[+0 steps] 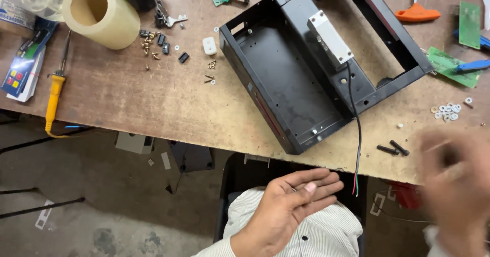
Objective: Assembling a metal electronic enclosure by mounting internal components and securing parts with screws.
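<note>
While the left hand point(291, 201) hovers palm-up below the bench point(168, 104) edge, something tiny seems to lie across its fingers, too small to name; the hand is flat and open, clenching nothing. The right hand point(454, 185) is a blur near the bench's right edge, so I cannot tell whether it is open or closed. Nearest to it lie two black standoffs point(393, 148) and a scatter of washers point(448, 111): light, hard, slippery bits, I would judge, best pinched between fingertips. Farther in sits the black metal chassis point(301, 78), stiff and likely heavy, with a white block point(330, 36) bolted inside and a cable point(357, 145) trailing over the edge. A tape roll point(99, 15) and soldering iron point(55, 91) lie far left.
</note>
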